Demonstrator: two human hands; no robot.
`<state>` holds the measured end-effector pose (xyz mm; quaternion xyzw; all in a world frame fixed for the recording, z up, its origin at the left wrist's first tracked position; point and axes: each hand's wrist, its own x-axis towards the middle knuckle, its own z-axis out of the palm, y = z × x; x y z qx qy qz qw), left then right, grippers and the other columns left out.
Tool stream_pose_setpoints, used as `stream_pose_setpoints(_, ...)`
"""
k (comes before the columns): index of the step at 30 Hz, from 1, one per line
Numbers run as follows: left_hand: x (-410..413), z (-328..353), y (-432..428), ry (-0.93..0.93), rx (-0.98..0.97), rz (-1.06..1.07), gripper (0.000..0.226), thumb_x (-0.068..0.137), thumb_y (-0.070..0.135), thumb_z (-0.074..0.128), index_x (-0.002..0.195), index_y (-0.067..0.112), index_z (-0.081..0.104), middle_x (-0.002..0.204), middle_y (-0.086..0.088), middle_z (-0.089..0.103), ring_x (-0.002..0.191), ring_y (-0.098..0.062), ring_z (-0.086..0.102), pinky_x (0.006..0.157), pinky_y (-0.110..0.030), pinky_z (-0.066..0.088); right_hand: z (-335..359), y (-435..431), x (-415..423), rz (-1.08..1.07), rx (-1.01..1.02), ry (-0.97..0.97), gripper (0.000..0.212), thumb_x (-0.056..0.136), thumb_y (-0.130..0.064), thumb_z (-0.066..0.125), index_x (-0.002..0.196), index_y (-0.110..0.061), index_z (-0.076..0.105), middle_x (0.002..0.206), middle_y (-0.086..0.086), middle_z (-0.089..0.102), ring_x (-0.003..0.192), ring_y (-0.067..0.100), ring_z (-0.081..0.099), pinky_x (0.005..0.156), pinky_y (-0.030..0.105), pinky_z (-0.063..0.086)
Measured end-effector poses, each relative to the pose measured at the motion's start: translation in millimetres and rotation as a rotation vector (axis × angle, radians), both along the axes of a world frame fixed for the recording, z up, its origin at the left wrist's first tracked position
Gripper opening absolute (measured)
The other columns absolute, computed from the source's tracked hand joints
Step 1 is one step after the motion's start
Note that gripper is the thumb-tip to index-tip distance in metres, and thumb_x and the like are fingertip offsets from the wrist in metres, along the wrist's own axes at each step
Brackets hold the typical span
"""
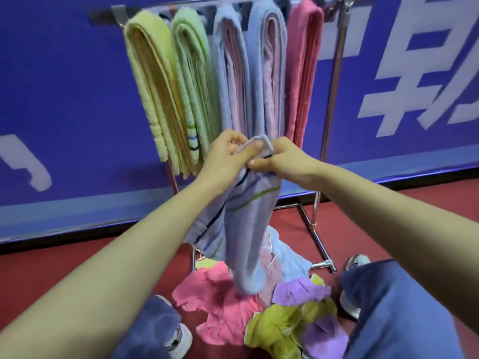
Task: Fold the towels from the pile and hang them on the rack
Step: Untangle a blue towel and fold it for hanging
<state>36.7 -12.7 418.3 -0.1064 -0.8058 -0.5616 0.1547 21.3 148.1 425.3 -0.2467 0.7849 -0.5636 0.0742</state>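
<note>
A light blue striped towel [243,229] hangs down in front of me, its lower end touching the pile [259,307]. My left hand [228,154] pinches its top corner from the left, and my right hand [282,159] grips the same top edge from the right, the two hands close together. The pile of pink, purple, yellow-green and pale blue towels lies on the floor between my feet. On the metal rack [334,81] behind, several folded towels hang side by side: yellow [153,92], green [191,81], two blue-and-pink ones [233,73], and a pink one [303,68].
A blue banner with white characters [64,86] stands right behind the rack. The floor [388,221] is red. The rack's base legs [313,229] run along the floor to the right of the pile. My knees and shoes flank the pile.
</note>
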Motion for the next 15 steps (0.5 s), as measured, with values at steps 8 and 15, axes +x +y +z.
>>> stream_pose_setpoints(8, 56.1, -100.9, -44.6, -0.474, -0.195, -0.243, 0.021, 0.086, 0.013, 0.077, 0.069, 0.016, 0.066, 0.058, 0.013, 0.062, 0.054, 0.003, 0.052, 0.053, -0.016, 0.043, 12.2, 4.7, 11.2, -0.110, -0.113, -0.060, 0.019, 0.098, -0.007, 0.057, 0.083, -0.013, 0.068, 0.077, 0.002, 0.066, 0.071, 0.010, 0.060, 0.069, 0.023, 0.049)
stream_pose_setpoints(15, 56.1, -123.8, -111.1, -0.536, -0.454, -0.062, 0.049, 0.084, 0.029, 0.080, 0.040, 0.028, 0.057, 0.043, 0.012, 0.043, 0.046, 0.003, 0.034, 0.052, -0.027, 0.028, -7.8, 53.8, -15.7, -0.416, 0.139, 0.027, 0.030, 0.099, -0.031, 0.057, 0.081, -0.009, 0.069, 0.077, 0.008, 0.057, 0.075, 0.016, 0.052, 0.069, 0.032, 0.043)
